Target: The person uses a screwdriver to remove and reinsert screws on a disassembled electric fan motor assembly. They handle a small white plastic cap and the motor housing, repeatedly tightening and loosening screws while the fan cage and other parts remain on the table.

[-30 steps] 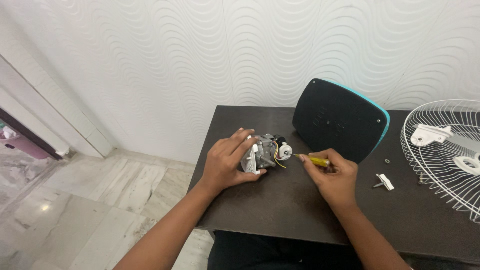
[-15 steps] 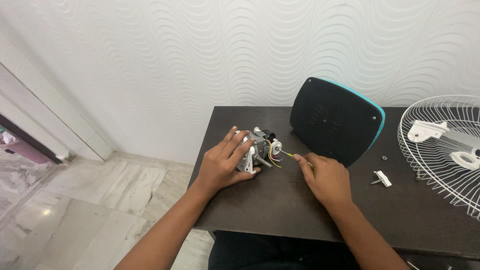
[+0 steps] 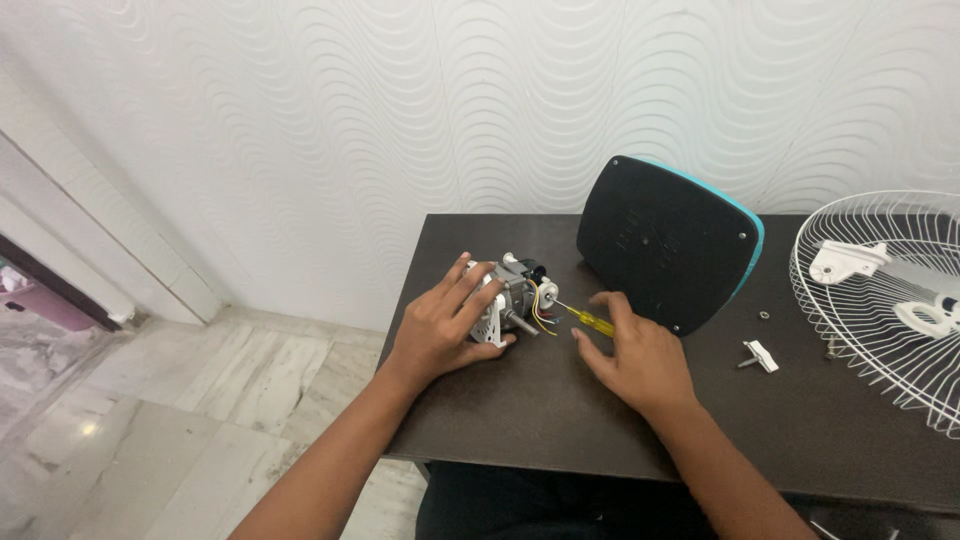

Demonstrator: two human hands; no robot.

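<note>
On the dark bench (image 3: 560, 440), a black-and-teal base (image 3: 665, 243) stands tilted; right of it lie a nut (image 3: 764, 315), a white clip (image 3: 760, 355) and a white grille (image 3: 885, 300).

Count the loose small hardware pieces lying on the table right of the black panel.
3, perhaps more hidden under the fan guard: a small nut near the black panel, a white clip with a screw in front of it, and a dark screw at the guard's rim.
</note>
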